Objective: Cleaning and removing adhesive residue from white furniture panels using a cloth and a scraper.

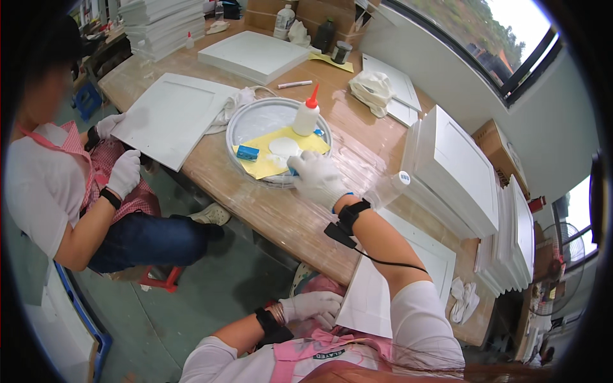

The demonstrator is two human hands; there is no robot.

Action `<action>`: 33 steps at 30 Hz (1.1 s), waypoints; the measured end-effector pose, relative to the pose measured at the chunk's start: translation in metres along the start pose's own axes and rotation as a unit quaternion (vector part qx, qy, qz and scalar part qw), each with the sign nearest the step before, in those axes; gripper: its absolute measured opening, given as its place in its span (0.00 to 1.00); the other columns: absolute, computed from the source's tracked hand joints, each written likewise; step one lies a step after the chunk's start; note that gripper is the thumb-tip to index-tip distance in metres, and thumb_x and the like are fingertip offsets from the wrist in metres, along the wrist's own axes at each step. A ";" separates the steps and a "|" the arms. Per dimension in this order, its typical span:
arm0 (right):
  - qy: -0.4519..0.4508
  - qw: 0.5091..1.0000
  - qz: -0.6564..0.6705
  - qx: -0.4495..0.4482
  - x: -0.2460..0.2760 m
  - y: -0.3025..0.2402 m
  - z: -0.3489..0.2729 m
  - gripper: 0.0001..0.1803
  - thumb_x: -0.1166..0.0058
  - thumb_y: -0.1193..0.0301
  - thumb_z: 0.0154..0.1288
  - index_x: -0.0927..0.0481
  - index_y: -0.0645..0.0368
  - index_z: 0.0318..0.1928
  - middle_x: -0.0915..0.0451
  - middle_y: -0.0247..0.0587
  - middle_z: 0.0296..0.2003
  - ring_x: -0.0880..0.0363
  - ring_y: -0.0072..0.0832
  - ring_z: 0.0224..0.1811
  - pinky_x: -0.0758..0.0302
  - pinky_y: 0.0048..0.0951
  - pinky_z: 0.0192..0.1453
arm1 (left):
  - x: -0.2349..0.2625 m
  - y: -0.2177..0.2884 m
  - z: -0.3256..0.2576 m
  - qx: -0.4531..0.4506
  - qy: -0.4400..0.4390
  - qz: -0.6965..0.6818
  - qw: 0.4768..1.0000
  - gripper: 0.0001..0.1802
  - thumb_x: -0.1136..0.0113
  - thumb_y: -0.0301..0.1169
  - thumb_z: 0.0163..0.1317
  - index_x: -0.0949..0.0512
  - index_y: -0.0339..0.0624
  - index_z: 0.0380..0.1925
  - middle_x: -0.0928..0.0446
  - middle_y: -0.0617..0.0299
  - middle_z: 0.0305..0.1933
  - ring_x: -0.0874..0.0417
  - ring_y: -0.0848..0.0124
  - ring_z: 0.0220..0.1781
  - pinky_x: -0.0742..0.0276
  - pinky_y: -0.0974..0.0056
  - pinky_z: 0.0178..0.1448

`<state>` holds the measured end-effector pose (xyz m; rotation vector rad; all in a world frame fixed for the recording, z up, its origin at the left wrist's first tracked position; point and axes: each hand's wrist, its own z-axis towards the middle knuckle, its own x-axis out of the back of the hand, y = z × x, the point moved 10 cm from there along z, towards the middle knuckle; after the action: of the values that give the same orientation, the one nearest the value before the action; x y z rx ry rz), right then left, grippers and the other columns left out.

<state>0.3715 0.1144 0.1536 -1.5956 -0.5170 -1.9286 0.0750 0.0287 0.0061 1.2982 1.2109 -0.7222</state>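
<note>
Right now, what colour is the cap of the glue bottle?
Red, on the white glue bottle; the head view shows it best.

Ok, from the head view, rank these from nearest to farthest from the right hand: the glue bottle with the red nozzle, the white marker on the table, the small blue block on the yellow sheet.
1. Small blue block, left of the right hand, on the yellow sheet.
2. Glue bottle, beyond the hand, standing in the round tray.
3. White marker, farther back on the table.

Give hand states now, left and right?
Left hand: closed on the white panel edge.
Right hand: over the yellow sheet, apparently gripping something blue; unclear.
</note>
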 end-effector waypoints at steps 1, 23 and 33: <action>-0.001 1.000 0.000 0.003 0.001 0.001 0.002 0.18 0.42 0.66 0.61 0.22 0.53 0.52 0.22 0.51 0.40 0.19 0.49 0.44 0.23 0.48 0.50 | 0.002 0.000 -0.003 -0.003 0.000 -0.001 1.000 0.21 0.55 0.21 0.73 0.33 0.31 0.64 0.24 0.67 0.38 0.35 0.85 0.28 0.36 0.80 0.31; 0.031 0.990 0.055 -0.127 -0.013 0.043 0.051 0.17 0.43 0.59 0.62 0.16 0.62 0.39 0.19 0.57 0.43 0.18 0.52 0.46 0.22 0.48 0.52 | 0.011 -0.014 0.002 0.011 -0.040 -0.094 0.995 0.21 0.50 0.29 0.74 0.32 0.31 0.63 0.29 0.71 0.33 0.36 0.87 0.27 0.37 0.80 0.28; 0.017 0.990 0.062 -0.124 -0.012 0.037 0.050 0.18 0.42 0.59 0.62 0.16 0.63 0.39 0.20 0.59 0.43 0.18 0.51 0.46 0.21 0.47 0.52 | 0.022 -0.020 0.005 0.012 -0.027 -0.074 0.997 0.21 0.51 0.30 0.74 0.32 0.32 0.64 0.31 0.73 0.31 0.38 0.86 0.26 0.40 0.81 0.28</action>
<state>0.4345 0.1197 0.1500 -1.6980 -0.1642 -1.9826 0.0638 0.0245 -0.0220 1.2105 1.2667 -0.8755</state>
